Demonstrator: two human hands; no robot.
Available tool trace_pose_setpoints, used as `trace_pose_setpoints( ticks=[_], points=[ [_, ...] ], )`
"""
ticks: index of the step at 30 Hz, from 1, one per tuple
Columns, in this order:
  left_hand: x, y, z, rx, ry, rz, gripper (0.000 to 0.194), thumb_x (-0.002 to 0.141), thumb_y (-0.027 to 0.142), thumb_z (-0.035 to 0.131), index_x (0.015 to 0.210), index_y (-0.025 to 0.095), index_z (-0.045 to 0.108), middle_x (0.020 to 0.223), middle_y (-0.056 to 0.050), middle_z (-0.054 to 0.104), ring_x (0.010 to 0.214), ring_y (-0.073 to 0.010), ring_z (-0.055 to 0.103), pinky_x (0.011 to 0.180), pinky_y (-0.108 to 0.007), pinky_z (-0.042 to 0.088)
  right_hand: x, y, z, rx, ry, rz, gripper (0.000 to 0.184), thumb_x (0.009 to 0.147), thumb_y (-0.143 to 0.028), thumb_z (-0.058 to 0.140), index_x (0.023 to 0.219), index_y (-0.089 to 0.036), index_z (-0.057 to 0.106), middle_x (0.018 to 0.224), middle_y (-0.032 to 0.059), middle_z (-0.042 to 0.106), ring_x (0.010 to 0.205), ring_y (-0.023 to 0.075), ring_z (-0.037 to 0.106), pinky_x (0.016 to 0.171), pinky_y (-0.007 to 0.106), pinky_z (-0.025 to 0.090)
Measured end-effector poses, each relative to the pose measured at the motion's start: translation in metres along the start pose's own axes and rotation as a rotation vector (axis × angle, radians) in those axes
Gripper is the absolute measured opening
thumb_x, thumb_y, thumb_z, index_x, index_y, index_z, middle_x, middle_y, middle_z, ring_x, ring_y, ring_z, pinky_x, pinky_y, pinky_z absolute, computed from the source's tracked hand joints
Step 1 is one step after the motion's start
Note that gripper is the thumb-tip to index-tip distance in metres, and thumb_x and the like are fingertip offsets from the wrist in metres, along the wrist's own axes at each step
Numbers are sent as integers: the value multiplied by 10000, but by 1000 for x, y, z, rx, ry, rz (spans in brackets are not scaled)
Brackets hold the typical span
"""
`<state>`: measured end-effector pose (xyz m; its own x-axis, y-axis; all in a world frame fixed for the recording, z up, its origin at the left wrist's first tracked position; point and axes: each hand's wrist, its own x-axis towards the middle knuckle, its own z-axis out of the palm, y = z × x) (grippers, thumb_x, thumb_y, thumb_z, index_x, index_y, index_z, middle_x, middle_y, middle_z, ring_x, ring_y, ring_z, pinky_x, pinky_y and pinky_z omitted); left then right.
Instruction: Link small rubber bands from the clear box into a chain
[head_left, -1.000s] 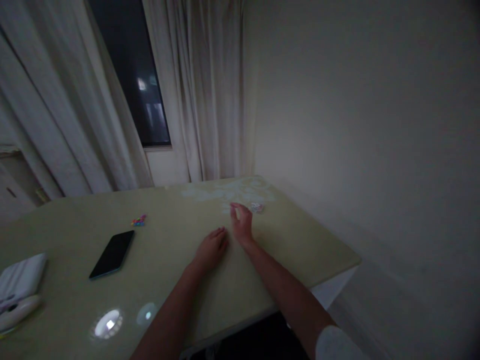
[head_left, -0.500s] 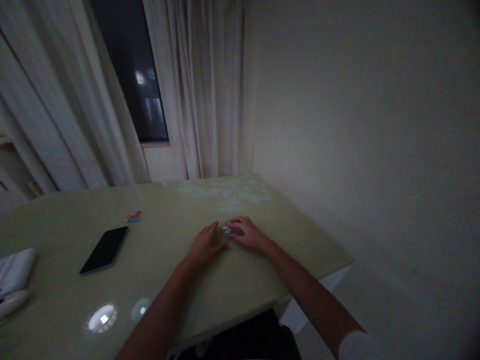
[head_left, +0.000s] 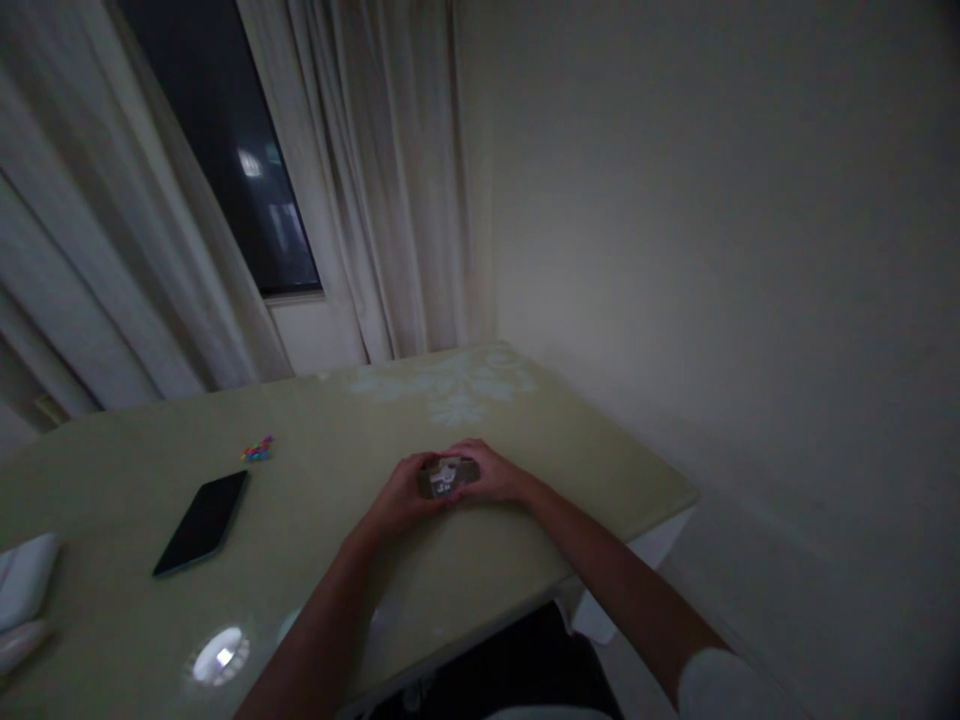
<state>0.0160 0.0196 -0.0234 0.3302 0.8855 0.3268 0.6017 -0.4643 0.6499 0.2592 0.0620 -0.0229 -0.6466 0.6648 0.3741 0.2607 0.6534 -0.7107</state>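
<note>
Between my two hands, on the table, lies a cluster of small white pieces [head_left: 445, 477], too small and dim for me to name. My left hand [head_left: 405, 492] curves round their left side, thumb and fingers apart. From the right, my right hand [head_left: 491, 473] curves the same way. The fingertips and thumbs of both hands meet or nearly meet, making a ring on the tabletop around the pieces. Neither hand visibly grips a piece, and part of the cluster may be hidden by the fingers.
A black tablet-like slab [head_left: 202, 522] lies to the left on the glossy table [head_left: 345, 440]. Beyond it sits a small cluster of bright coloured pieces [head_left: 257, 449]. A white packet [head_left: 26, 580] and a pale rounded object [head_left: 21, 645] are at the far left. A wall [head_left: 675, 250] borders the right.
My hands have come together around the white pieces, the left one moving in to close the gap. More of the pieces now show. The view has shifted slightly.
</note>
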Motion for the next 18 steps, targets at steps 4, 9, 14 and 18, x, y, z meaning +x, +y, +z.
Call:
trace_pose_setpoints(
  ticks=[4, 9, 14, 18],
  points=[
    [-2, 8, -5, -20, -8, 2, 786, 681, 529, 917, 1323, 181, 626, 1149, -134, 736, 1074, -306, 702, 926, -423, 555, -1, -6, -1, 10, 6, -49, 758, 653, -412, 999, 1332, -258, 701, 1341, 90, 597, 1325, 281, 529, 1174, 452, 396],
    [-3, 7, 0, -1, 15, -16, 860, 739, 529, 877, 1444, 180, 529, 1143, -120, 727, 1069, -289, 709, 913, -405, 565, 1, -14, -1, -84, 94, -53, 698, 623, -368, 1014, 1245, -243, 722, 1282, 68, 624, 1237, 241, 605, 1052, 364, 496],
    [1, -3, 1, 107, 107, -58, 649, 846, 460, 814, 1376, 167, 581, 1327, -137, 642, 1233, -329, 619, 1051, -557, 505, 6, -6, -7, -227, 331, 150, 596, 721, -345, 948, 1230, -205, 671, 1255, 94, 624, 1189, 248, 587, 1023, 371, 491],
    [1, -8, -11, 168, 192, -111, 599, 916, 408, 765, 1426, 191, 539, 1432, -137, 570, 1182, -297, 641, 1000, -524, 557, -1, 9, -18, -382, 505, 407, 470, 787, -302, 874, 1193, -185, 667, 1236, 150, 618, 1221, 338, 538, 1075, 522, 413]
  ],
)
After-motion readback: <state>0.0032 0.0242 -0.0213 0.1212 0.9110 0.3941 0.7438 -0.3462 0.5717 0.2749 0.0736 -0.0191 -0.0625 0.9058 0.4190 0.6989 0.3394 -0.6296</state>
